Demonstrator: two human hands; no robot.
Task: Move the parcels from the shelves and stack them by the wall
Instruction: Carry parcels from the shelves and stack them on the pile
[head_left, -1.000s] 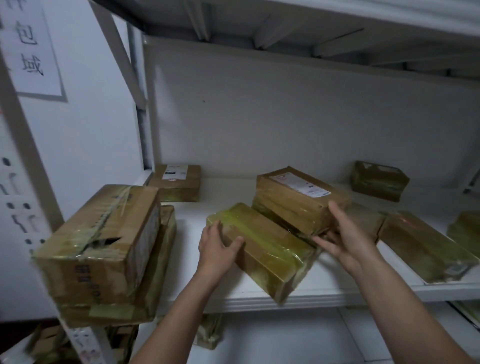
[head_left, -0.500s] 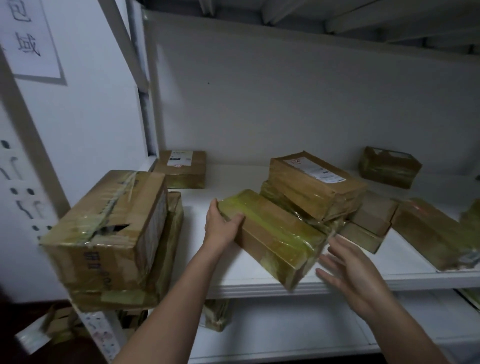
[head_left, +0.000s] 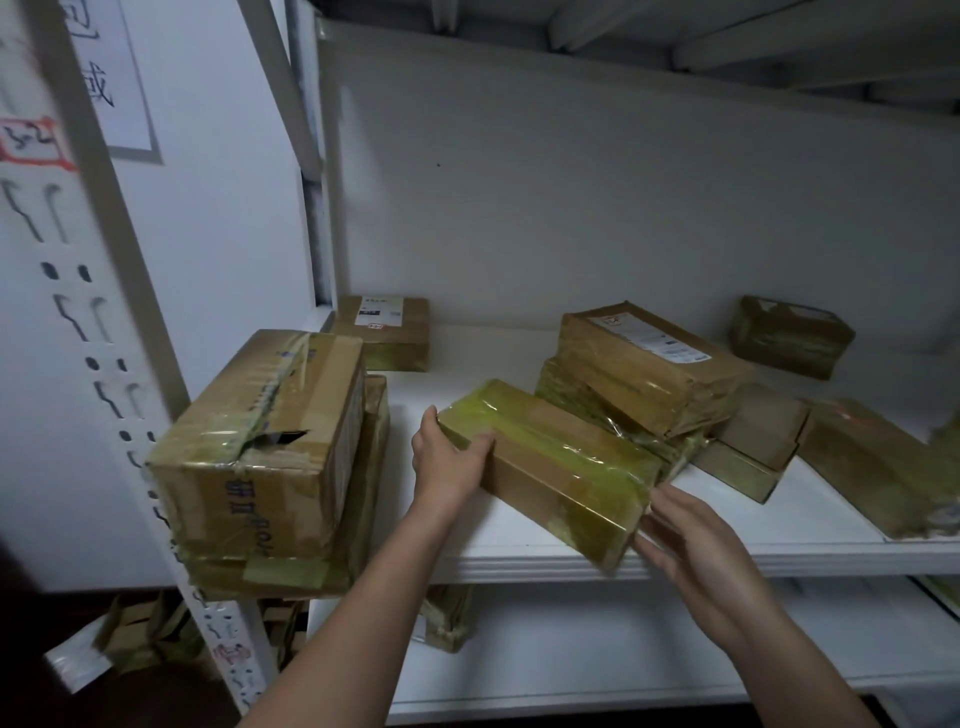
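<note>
A long cardboard parcel wrapped in yellow tape (head_left: 550, 462) lies at an angle on the white shelf (head_left: 519, 556), its near end hanging over the front edge. My left hand (head_left: 447, 462) grips its far left end, thumb on top. My right hand (head_left: 685, 540) touches its near right end from below and beside, fingers spread. Behind it a labelled parcel (head_left: 649, 364) rests on another taped parcel. A big box (head_left: 260, 447) sits on a flat box at the shelf's left end.
More parcels lie on the shelf: one at the back left (head_left: 382, 332), one at the back right (head_left: 789, 335), several at the right (head_left: 872, 462). The perforated shelf post (head_left: 119, 415) stands at the left. Another parcel (head_left: 447, 618) is on the lower shelf.
My right hand left the labelled parcel, dropped down and came up against the near end of the yellow-taped parcel. My left hand kept its grip on the far end.
</note>
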